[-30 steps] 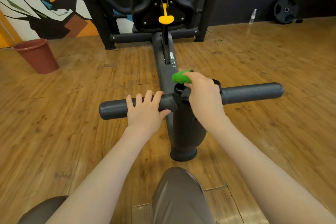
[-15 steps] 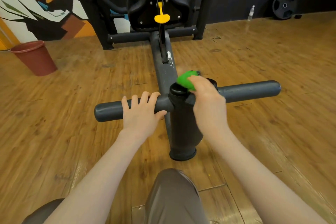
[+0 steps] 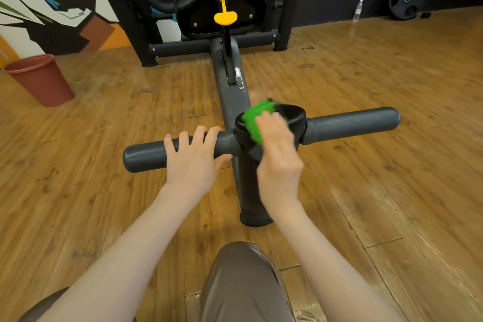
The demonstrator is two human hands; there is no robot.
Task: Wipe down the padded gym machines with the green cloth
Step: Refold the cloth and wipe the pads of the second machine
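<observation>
A dark grey gym machine stands in front of me with a padded cross bar [image 3: 350, 123] and an upright post [image 3: 251, 191]. My right hand [image 3: 278, 154] grips the bunched green cloth [image 3: 254, 119] and holds it against the black cap on top of the post; hand and cloth are blurred. My left hand [image 3: 194, 158] rests on the left padded roller [image 3: 146, 155], fingers laid over its top and thumb under. The machine's black seat with a yellow lever [image 3: 224, 17] is at the back.
A reddish-brown bucket [image 3: 41, 81] stands on the wooden floor at the left. A water bottle [image 3: 357, 10] and a black weight plate [image 3: 405, 2] lean at the dark back wall on the right. My knee in brown trousers [image 3: 243, 282] is at the bottom centre.
My right hand has moved the green cloth left and toward me across the post's top cap. My left hand has kept its place on the left roller.
</observation>
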